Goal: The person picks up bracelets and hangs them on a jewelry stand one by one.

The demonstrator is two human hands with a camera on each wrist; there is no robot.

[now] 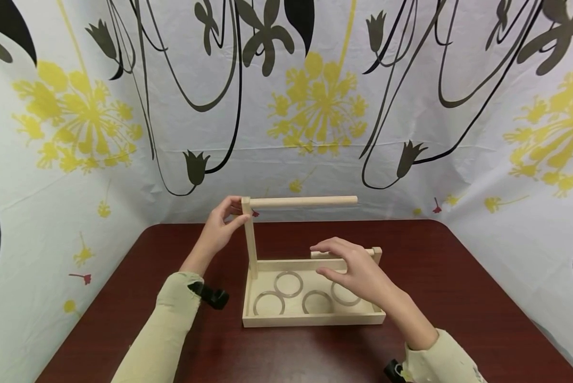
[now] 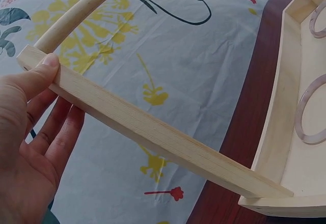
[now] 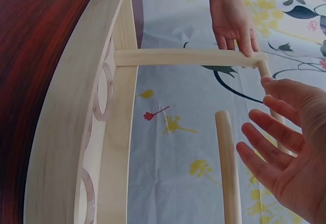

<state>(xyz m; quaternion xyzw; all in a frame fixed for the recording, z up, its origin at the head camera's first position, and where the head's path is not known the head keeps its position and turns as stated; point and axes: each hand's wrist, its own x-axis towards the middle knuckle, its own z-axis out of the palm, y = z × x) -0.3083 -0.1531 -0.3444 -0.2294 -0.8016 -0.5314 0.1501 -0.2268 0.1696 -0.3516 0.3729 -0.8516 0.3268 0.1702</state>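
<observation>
A shallow wooden tray [image 1: 315,321] stands on the table, with several pale translucent rings, such as this ring [image 1: 288,284], lying inside. At its left end rises a tall wooden post [image 2: 153,124] topped by a long horizontal rod [image 1: 305,201]. My left hand [image 1: 221,226] pinches that post near its top, thumb on the near face and fingers behind. A lower rod [image 3: 228,168] runs from a short post [image 1: 377,254] at the tray's right end. Over the tray's right side hovers my right hand [image 1: 358,268], fingers spread and holding nothing; it partly covers one ring.
The dark red-brown table [image 1: 209,340] has rounded far corners. Behind and beside it hangs a white cloth [image 1: 315,175] with yellow and grey flower prints. Black straps with a small device [image 1: 212,295] sit at the wrists.
</observation>
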